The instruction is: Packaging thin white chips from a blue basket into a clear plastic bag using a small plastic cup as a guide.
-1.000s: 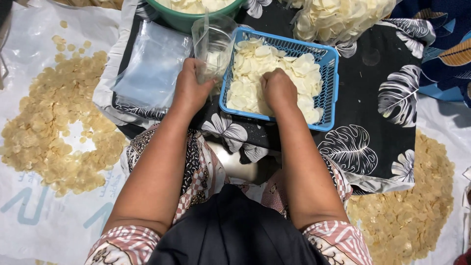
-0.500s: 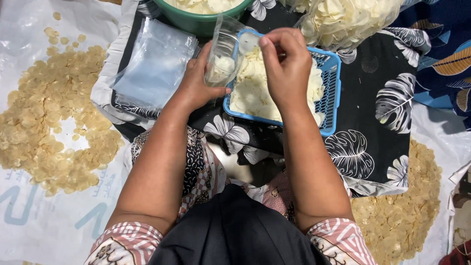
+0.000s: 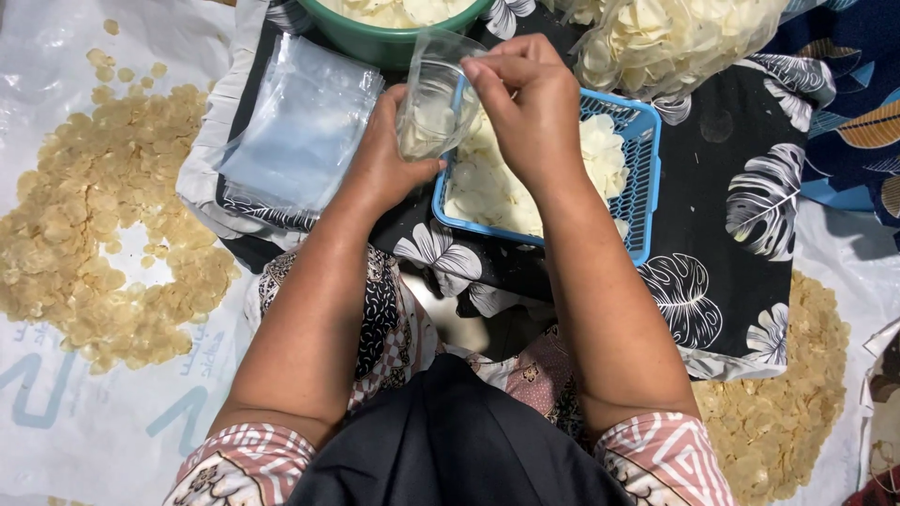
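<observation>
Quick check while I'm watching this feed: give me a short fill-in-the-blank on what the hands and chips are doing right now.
1. The left hand holds a small clear plastic ____.
2. The right hand is at that bag's open ____.
3. The pale chips lie in a ____ basket.
4. The bowl at the top is ____.

Missing words: bag; top; blue; green

Small clear bag (image 3: 433, 101) over blue basket (image 3: 645, 187); flat clear-bag stack (image 3: 300, 131) left; big filled bag (image 3: 675, 37).
</observation>
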